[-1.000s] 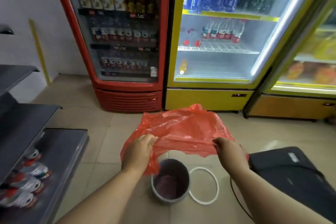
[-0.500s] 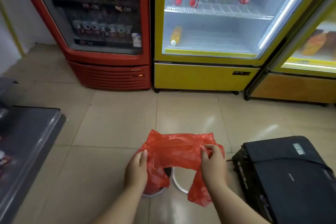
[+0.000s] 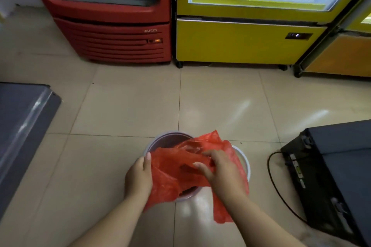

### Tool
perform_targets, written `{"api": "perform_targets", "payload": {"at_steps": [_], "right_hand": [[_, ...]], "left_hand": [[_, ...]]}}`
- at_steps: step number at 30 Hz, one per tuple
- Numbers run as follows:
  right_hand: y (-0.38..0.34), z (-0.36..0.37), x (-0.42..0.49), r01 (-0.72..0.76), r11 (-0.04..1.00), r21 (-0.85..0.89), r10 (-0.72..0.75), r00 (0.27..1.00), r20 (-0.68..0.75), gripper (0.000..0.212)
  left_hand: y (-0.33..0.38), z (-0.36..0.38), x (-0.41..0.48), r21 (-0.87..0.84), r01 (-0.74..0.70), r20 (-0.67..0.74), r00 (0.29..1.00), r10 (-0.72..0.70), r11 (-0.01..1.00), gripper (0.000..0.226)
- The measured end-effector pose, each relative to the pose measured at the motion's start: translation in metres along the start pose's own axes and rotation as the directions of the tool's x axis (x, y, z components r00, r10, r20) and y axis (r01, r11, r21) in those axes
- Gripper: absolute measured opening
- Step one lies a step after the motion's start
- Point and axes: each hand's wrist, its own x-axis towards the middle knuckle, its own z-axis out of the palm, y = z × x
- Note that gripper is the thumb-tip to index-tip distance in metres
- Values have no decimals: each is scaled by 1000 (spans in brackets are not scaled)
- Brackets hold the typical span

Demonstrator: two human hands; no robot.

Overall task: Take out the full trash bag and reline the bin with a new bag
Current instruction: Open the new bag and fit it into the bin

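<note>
A small round grey bin (image 3: 167, 139) stands on the tiled floor right below me, its dark inside partly showing at the far side. A thin red plastic bag (image 3: 170, 168) is draped over the bin's mouth and hangs down its near side. My left hand (image 3: 138, 178) grips the bag's left edge at the bin's rim. My right hand (image 3: 220, 170) presses on the bag's right part over the opening, fingers spread across the plastic. A white ring (image 3: 244, 159) lies on the floor just right of the bin, mostly hidden by the bag and my right hand.
A red drinks cooler (image 3: 112, 22) and a yellow cooler (image 3: 245, 32) stand along the far side. A grey metal shelf (image 3: 22, 126) juts in at left. A black box (image 3: 337, 170) with a black cable (image 3: 275, 184) sits at right.
The view has tilted down and closed in on the bin. Both hands have lowered the red bag from mid-air onto the bin's mouth; the right hand now pushes on it.
</note>
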Motion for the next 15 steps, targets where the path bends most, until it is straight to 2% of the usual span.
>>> {"api": "perform_targets", "payload": {"at_steps": [3, 6, 11, 13, 15], "right_hand": [[33, 24, 17, 2, 986, -167, -24, 992, -127, 84], [62, 41, 36, -159, 950, -267, 135, 985, -105, 117], [102, 62, 77, -306, 919, -247, 323, 946, 26, 122], [115, 71, 91, -317, 926, -205, 339, 937, 82, 122], [124, 80, 104, -301, 950, -87, 311, 939, 145, 123]], "left_hand": [[-20, 9, 19, 5, -61, -42, 997, 61, 998, 41], [-32, 21, 35, 8, -152, -46, 987, 152, 988, 43], [-47, 47, 61, -49, -322, -5, 947, 322, 946, 41], [-53, 56, 70, -81, -374, 6, 927, 376, 924, 39], [-61, 64, 79, -105, -412, 18, 909, 416, 905, 39]]}}
